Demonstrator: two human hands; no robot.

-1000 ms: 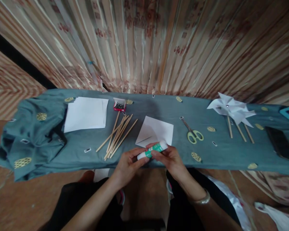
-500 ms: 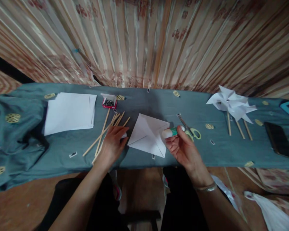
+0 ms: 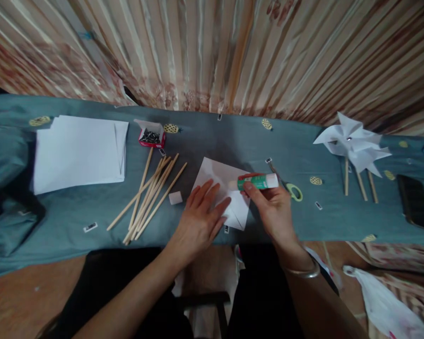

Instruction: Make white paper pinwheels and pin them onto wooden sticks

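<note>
A folded white paper square lies on the cloth in front of me. My left hand rests flat on its left part with the fingers spread, covering some of the folds. In my right hand is a green and white glue stick, held sideways with its uncapped tip at the paper's right part; whether the tip touches cannot be made out. A small white cap sits left of the paper. Scissors with green handles are partly hidden behind the glue stick and right hand.
Several wooden sticks lie left of the cap. Beyond them stands a red box of dark metal pins, beside a stack of white paper. White paper pinwheels on sticks and a black phone are at the right.
My left hand has moved right, off the small cap by the sticks and onto the paper. The right hand has turned the glue stick so its tip points left over the paper. The view has shifted slightly.
</note>
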